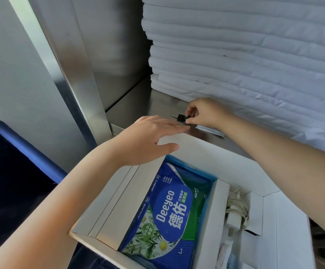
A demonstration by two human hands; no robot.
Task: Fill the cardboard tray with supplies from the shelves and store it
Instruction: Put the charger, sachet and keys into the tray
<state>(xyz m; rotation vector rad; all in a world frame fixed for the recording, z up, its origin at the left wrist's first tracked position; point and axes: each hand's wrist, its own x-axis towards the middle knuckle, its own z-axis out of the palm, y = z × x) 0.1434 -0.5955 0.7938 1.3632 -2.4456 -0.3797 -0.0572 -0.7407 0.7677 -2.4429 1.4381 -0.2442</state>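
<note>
Filling step in hand. The right hand [202,112], centre frame, pinches a small black item [181,117] on the steel shelf [138,105], just beyond the cardboard tray [206,152] at lower centre, which holds a wipes pack [169,210]. The left hand [148,138] is spread flat over the tray's far rim, grasping nothing. Next move, as judged: lift the item and lower it into a free compartment.

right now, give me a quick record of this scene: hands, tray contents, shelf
left hand: open, fingers straight, over the cardboard tray's far edge
right hand: pinches a small black item on the steel shelf
tray main compartment: Deeyeo wipes pack
tray side compartment: coiled white cable
shelf: stack of folded white linens; silver packet beneath the right wrist
</note>
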